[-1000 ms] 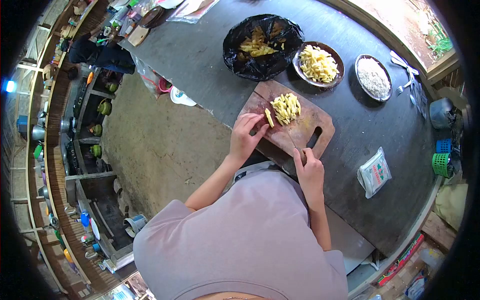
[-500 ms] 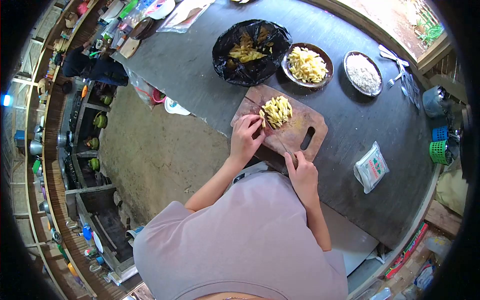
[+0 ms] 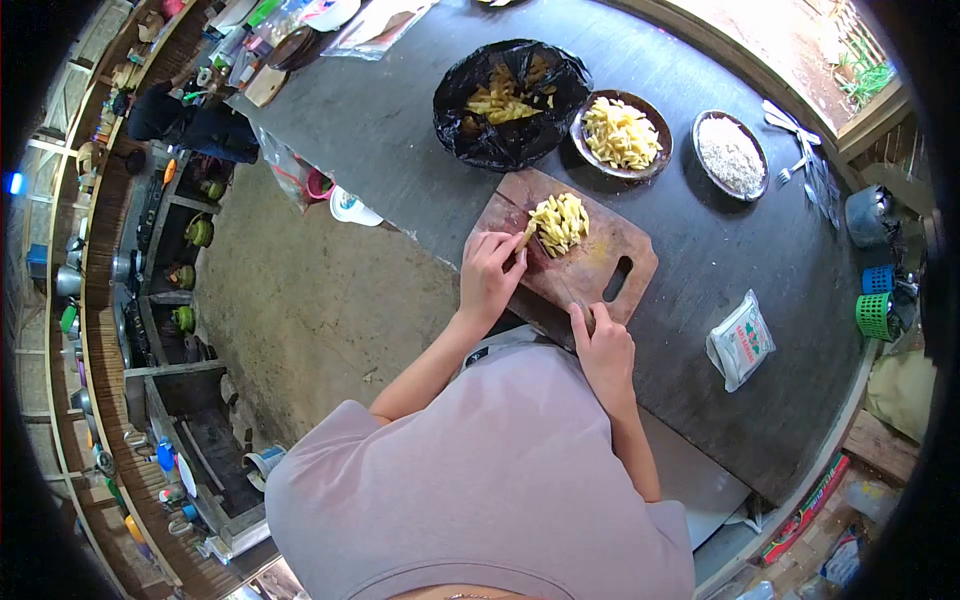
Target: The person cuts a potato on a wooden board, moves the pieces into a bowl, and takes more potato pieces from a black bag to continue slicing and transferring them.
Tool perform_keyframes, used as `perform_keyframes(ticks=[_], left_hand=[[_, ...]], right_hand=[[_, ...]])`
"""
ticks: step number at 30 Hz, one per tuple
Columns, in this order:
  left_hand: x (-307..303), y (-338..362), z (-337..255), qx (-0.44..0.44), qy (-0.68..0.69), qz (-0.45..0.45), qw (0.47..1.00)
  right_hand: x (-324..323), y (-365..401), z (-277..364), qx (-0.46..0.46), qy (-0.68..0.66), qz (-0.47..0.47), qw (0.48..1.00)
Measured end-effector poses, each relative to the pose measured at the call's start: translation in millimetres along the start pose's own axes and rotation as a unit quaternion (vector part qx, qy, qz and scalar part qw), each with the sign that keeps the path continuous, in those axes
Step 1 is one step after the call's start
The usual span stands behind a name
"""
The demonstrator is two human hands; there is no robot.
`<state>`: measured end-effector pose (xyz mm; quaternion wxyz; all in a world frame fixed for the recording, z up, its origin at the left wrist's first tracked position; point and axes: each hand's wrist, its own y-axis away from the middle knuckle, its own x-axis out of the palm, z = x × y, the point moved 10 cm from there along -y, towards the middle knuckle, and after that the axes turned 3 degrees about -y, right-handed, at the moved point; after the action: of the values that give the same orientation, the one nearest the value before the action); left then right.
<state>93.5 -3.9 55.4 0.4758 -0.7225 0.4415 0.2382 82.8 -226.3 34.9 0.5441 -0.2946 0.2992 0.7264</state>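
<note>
Your right hand [image 3: 608, 350] grips the handle of a knife [image 3: 589, 316], its blade over a wooden cutting board [image 3: 598, 272] at the near edge of the table [image 3: 680, 250], while your left hand [image 3: 489, 270] pinches a pale yellow strip [image 3: 526, 237] near the board's left edge. Beside that strip lies a pile of cut pieces [image 3: 561, 222], and a white packet [image 3: 741, 342] sits toward the table's right edge. Beyond the board stand a black plastic bag [image 3: 450, 125] and a bowl [image 3: 661, 156], both holding more strips, then a dish of white flakes [image 3: 756, 189] near the far edge.
</note>
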Motion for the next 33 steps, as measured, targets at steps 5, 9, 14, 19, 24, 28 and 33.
perform_keyframes(ticks=[5,9,14,19,24,28,33], left_hand=[[-2.4,-1.3,-5.4,0.017,-0.004,0.001,1.0],[-2.0,-1.6,-5.6,0.014,-0.013,-0.004,1.0],[-1.0,-1.5,-6.2,0.013,-0.021,-0.004,1.0],[2.8,-1.6,-7.7,0.017,-0.01,0.001,1.0],[2.2,-2.0,-9.6,0.019,-0.02,-0.002,1.0],[3.0,-3.0,-9.3,0.018,-0.022,-0.002,1.0],[-0.2,-4.7,-10.7,0.019,-0.027,-0.006,0.999]], right_hand=[[-1.3,-1.2,2.7,-0.011,0.011,-0.003,1.0],[-3.0,-4.2,4.6,-0.03,0.042,-0.009,0.999],[-6.8,-7.5,8.8,-0.038,0.056,-0.019,0.998],[-3.8,-5.8,7.7,-0.034,0.056,-0.017,0.998],[-2.3,-4.7,15.0,-0.043,0.103,-0.024,0.993],[-0.3,-12.5,15.6,-0.058,0.111,-0.024,0.992],[-6.3,-7.3,10.5,-0.055,0.124,-0.023,0.991]])
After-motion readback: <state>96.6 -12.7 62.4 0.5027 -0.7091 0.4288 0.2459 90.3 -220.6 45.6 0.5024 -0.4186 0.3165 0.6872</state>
